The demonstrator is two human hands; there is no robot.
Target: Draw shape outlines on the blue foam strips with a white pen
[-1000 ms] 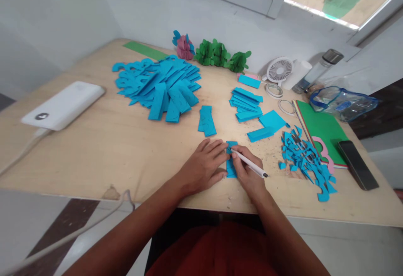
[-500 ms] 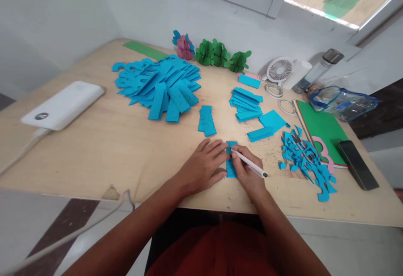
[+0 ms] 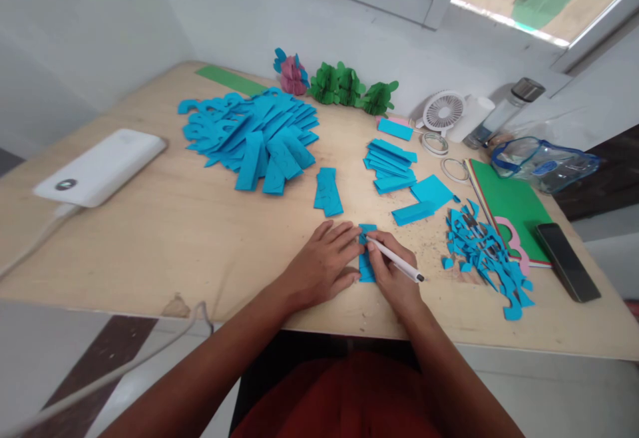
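Many matte blue folded strips [image 3: 259, 128] fan out toward the surface's [image 3: 124, 245] far left corner. At the near edge's middle, the left hand [image 3: 324, 261], fingers slightly spread, flattens a creased blue strip [image 3: 368, 271]; the right grip [image 3: 382, 255] pinches a slim white pen [image 3: 397, 260].

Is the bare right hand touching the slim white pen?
Touching: the head view shows the right hand gripping the slim white pen in its fingers.

Pale wall [image 3: 224, 22] behind light wooden table [image 3: 164, 238]
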